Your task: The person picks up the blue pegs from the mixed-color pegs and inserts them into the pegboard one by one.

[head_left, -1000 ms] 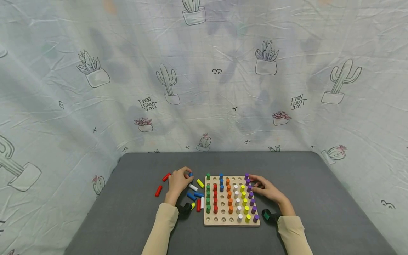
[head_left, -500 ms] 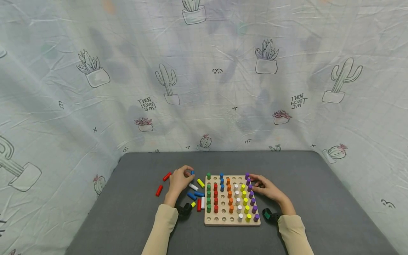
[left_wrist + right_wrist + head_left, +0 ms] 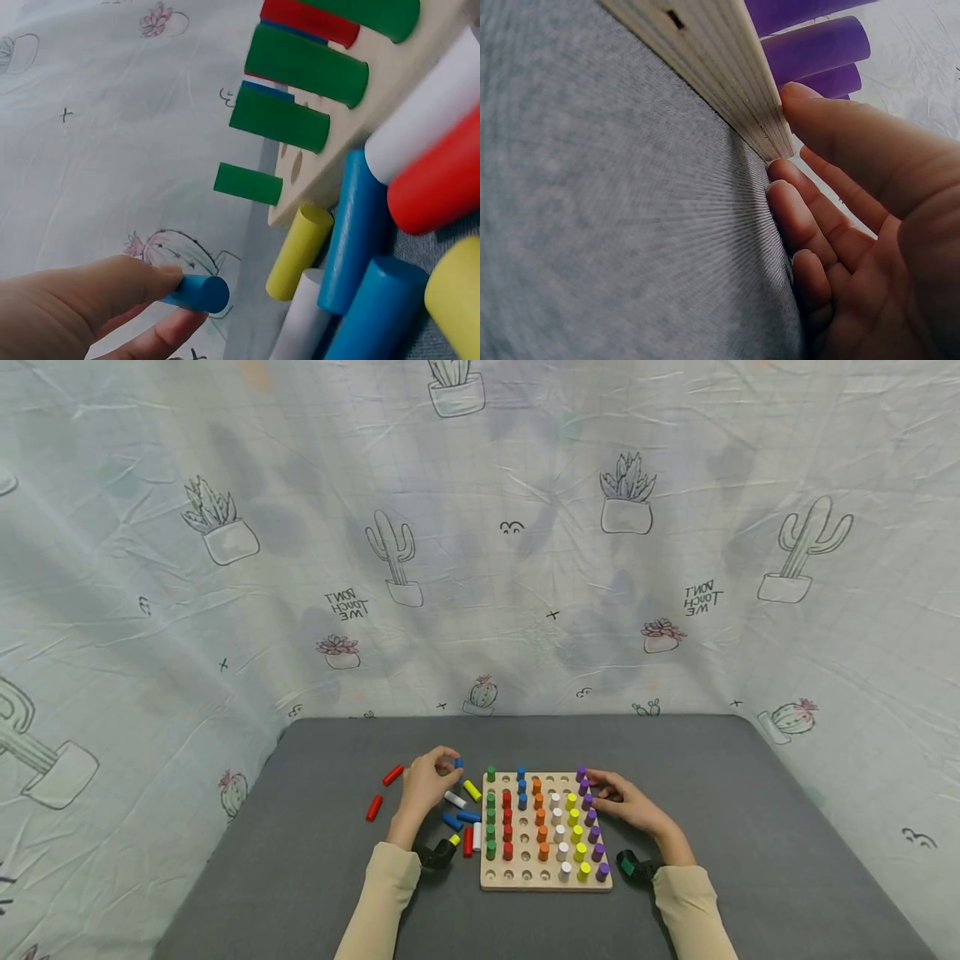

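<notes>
Compared with a second ago, the left hand [image 3: 426, 783] has drifted slightly right and toward the far side, bringing its blue peg [image 3: 459, 763] closer to the far left corner of the wooden board [image 3: 517, 886], while the right hand [image 3: 628, 807] has kept its place at the board's right edge. The pegs standing in the board and the loose ones on the table [image 3: 315, 877] look unmoved. The left grip is clamped on the blue peg, thumb against fingers; the left wrist view shows one round end poking out past the thumb, which covers part of its length, and the lower edge cuts off the rest of that hand. A loose yellow peg [image 3: 454, 840] is partly hidden by the black wrist camera [image 3: 437, 853]. In the right wrist view the right palm runs out of frame, and the nearest purple peg [image 3: 810, 11] is cut off at the top. The right grip is closed about the board's far right corner, thumb on the edge beside the purple pegs, other fingers curled below. The held blue peg sits between the left thumb and fingertips, just left of the board, above the table, and on the far side of another loose yellow peg [image 3: 472, 791].
</notes>
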A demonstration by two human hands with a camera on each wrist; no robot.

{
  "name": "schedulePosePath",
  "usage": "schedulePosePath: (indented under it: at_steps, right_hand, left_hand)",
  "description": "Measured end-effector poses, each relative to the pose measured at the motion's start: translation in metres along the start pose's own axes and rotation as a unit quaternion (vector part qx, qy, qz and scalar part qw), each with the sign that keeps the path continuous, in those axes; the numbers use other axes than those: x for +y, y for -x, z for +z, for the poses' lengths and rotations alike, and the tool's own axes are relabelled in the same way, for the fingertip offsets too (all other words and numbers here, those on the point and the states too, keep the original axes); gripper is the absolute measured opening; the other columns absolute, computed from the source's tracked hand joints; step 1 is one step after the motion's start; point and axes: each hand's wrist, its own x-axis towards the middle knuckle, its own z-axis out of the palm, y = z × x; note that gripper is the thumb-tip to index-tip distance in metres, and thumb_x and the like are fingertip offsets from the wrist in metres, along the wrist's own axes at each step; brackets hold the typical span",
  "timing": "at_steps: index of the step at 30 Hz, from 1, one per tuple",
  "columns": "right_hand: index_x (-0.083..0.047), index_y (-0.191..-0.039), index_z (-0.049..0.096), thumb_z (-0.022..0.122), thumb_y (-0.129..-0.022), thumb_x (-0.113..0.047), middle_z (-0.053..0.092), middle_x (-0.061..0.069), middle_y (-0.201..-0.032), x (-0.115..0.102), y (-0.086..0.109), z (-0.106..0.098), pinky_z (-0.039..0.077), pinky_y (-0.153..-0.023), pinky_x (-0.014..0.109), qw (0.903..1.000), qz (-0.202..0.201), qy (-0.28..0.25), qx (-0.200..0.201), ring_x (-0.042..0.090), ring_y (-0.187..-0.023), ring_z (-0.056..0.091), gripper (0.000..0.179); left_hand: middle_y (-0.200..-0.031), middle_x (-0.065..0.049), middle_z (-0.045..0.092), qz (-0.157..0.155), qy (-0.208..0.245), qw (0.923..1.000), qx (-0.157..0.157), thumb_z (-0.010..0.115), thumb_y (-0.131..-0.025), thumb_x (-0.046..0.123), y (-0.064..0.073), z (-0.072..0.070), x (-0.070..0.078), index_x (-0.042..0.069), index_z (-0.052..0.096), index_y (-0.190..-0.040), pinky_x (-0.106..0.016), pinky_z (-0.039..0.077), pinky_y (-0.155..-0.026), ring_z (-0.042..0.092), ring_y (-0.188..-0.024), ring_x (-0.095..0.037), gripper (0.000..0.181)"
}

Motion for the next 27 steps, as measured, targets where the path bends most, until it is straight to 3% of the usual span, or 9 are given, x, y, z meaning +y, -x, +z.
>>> schedulePosePath:
  at_steps: [14, 27]
  right_hand:
    - [0.005, -0.135, 0.041, 0.059, -0.091, -0.013, 0.051, 0.025, -0.122, 0.003, 0.000, -0.001, 0.042, -0.074, 0.024, 0.9998, -0.019, 0.001, 0.003, 0.009, -0.090, 0.051, 0.051]
    - [0.001, -0.135, 0.042, 0.060, -0.091, -0.018, 0.052, 0.022, -0.122, 0.006, 0.000, 0.000, 0.043, -0.075, 0.024, 0.9999, -0.005, 0.005, 0.009, 0.006, -0.090, 0.050, 0.052]
  left_hand:
    - [-0.081, 0.005, 0.068, 0.041, 0.036, 0.9985, -0.002, 0.073, -0.080, 0.023, 0.002, -0.003, 0.010, 0.016, 0.067, -0.100, -0.058, 0.026, -0.097, 0.062, -0.087, -0.023, 0.022]
    - [-0.087, 0.004, 0.067, 0.085, 0.054, 0.9948, -0.014, 0.070, -0.083, 0.020, 0.005, -0.006, 0.014, 0.018, 0.065, -0.106, -0.056, 0.029, -0.095, 0.057, -0.087, -0.021, 0.023]
